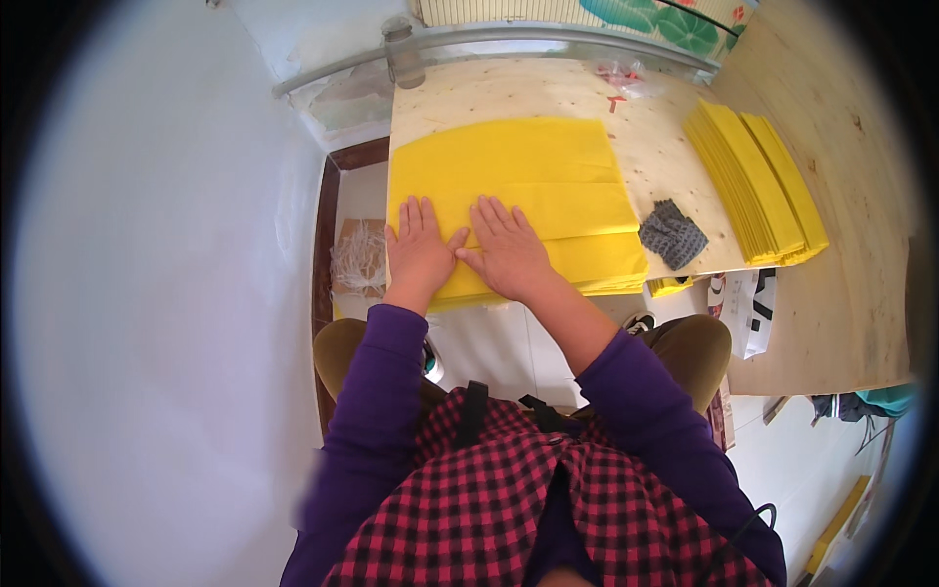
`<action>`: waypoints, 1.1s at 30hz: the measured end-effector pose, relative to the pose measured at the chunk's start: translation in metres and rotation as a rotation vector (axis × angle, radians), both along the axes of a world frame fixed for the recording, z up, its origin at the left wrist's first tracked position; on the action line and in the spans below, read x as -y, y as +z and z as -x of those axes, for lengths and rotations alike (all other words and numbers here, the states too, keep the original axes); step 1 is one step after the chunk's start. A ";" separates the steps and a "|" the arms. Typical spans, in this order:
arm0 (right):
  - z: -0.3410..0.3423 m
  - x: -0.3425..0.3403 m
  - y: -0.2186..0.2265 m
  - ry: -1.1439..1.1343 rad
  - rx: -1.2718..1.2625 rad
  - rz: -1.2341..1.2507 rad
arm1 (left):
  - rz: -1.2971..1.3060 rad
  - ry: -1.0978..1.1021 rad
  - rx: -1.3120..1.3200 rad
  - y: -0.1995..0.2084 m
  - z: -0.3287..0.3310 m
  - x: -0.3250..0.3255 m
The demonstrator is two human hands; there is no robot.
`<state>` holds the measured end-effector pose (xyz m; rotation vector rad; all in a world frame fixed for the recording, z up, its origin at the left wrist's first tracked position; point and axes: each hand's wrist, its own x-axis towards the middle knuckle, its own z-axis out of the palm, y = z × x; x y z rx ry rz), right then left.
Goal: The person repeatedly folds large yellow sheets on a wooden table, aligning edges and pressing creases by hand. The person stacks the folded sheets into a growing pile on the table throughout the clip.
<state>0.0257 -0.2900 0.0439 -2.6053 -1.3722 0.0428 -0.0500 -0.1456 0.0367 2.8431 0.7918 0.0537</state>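
Note:
A stack of yellow fabric sheets (528, 157) lies on the wooden table in front of me, its near edge reaching the table's front. A fold or overlapping edge runs across the top sheet. My left hand (418, 252) presses flat on the near left part of the fabric, fingers stretched forward. Beside it, my right hand (507, 249) also lies flat with its fingers spread. The two thumbs come close together between the hands. Neither hand grips anything.
Folded yellow bundles (748, 186) stand at the table's right, by a wooden panel (841, 147). A grey patterned cloth (673, 235) lies beside the stack. A clear jar (403, 54) is at the back left corner. Stringy scraps (359, 259) sit on the floor at left.

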 end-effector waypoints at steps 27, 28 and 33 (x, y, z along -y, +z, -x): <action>-0.057 0.165 0.026 -0.633 -0.872 -0.743 | 0.735 0.091 0.709 0.008 0.060 -0.012; -0.058 0.169 0.026 -0.664 -0.980 -0.759 | 0.945 0.176 0.743 0.009 0.066 -0.009; -0.081 0.175 0.025 -0.787 -1.229 -0.774 | 1.664 0.528 0.834 0.013 0.075 -0.007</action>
